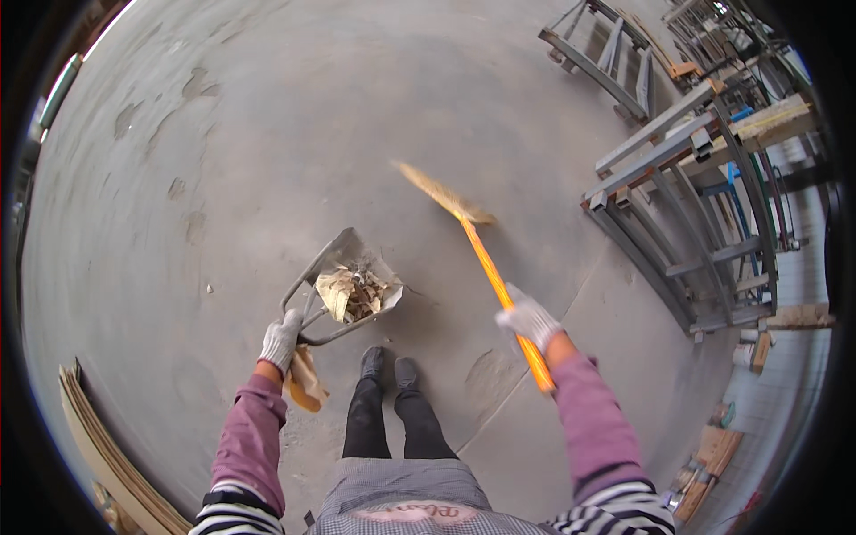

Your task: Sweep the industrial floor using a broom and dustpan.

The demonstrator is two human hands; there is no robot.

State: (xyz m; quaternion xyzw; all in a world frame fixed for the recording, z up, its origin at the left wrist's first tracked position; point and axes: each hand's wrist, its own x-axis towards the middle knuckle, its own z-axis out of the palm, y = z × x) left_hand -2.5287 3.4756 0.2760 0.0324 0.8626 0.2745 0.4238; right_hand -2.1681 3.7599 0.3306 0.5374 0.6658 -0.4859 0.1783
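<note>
My left hand (282,341), in a pale knitted glove, is closed round the bent tube handle of a metal dustpan (383,260). Inside the pan lie torn paper scraps (355,296) and grey dust. A crumpled yellow-brown piece (306,379) hangs just below that hand; whether the fingers grip it too, I cannot tell. My right hand (530,319), gloved alike, wraps the orange shaft of a broom (486,254). The broom's straw-coloured head (440,193) points away from me, ahead and to the right of the pan, somewhat blurred.
Grey metal frames (687,205) stand along the right side, with another frame (606,67) farther back. Flat boards (116,455) are stacked at lower left. Wooden blocks (718,450) lie at lower right. My shoes (390,366) are on the dusty concrete floor (294,134).
</note>
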